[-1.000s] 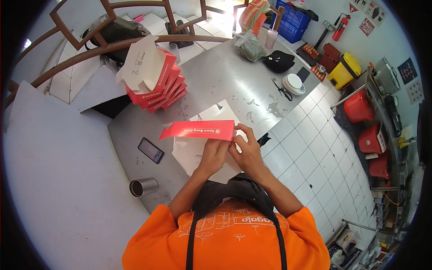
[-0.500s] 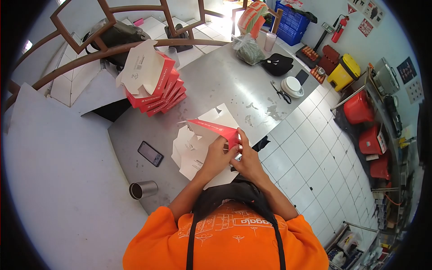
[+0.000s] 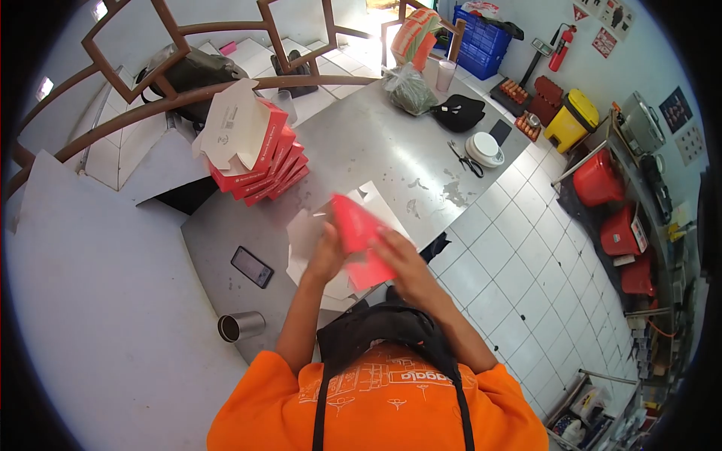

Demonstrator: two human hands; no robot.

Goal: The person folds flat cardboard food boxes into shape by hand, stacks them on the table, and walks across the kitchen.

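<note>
A red cardboard box (image 3: 356, 225), partly folded and smeared by motion, is between my two hands above the metal table. My left hand (image 3: 327, 254) is closed at its left side, though the fingertips are partly hidden. On the right side, my right hand (image 3: 406, 264) grips the red panel with its fingers over the outer face. Beneath them lie flat cardboard blanks (image 3: 376, 201), pale side up. A stack of red boxes (image 3: 265, 161), the top one with its pale flaps raised, stands at the table's left side.
On the metal table (image 3: 338, 143) are a phone (image 3: 252, 267), a steel tumbler (image 3: 241, 326), scissors (image 3: 466, 159), a white round scale (image 3: 484, 149), a black cap (image 3: 459, 112) and a plastic bag (image 3: 409, 90). A brown railing (image 3: 226, 77) runs behind the stack.
The red box has been turned, so a broad red face now shows where a narrow edge was. My hands have moved apart, the left one shifting left.
</note>
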